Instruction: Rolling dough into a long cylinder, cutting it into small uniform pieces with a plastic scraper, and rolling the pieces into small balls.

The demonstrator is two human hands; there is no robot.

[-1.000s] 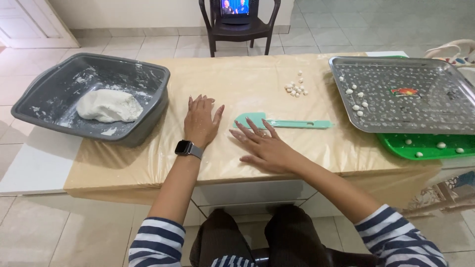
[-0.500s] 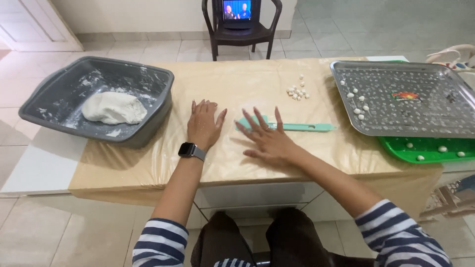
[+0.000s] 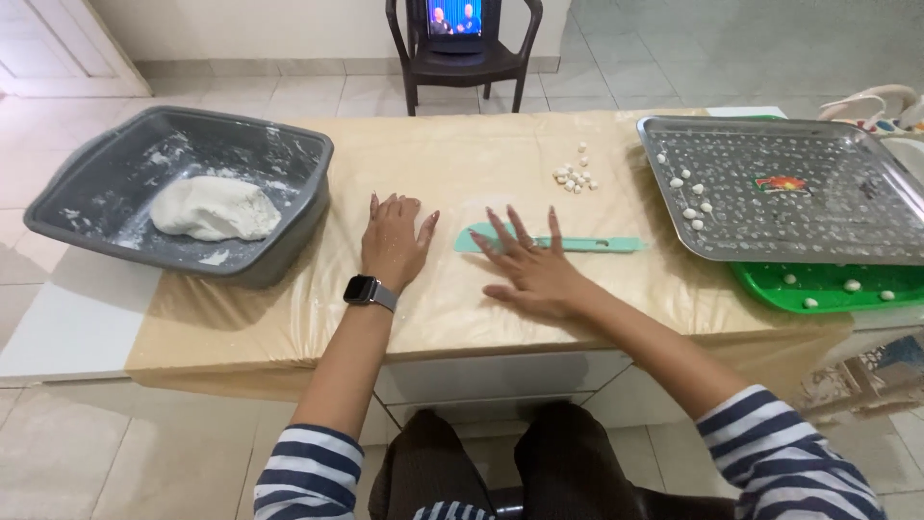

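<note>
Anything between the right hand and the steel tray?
Head view: the teal scraper lies there, starting under the right hand's fingers and pointing toward the steel tray; beyond its tip, bare covered tabletop.

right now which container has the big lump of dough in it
The grey plastic tub by the left hand holds the dough lump; the steel tray and green tray hold only small balls.
</note>
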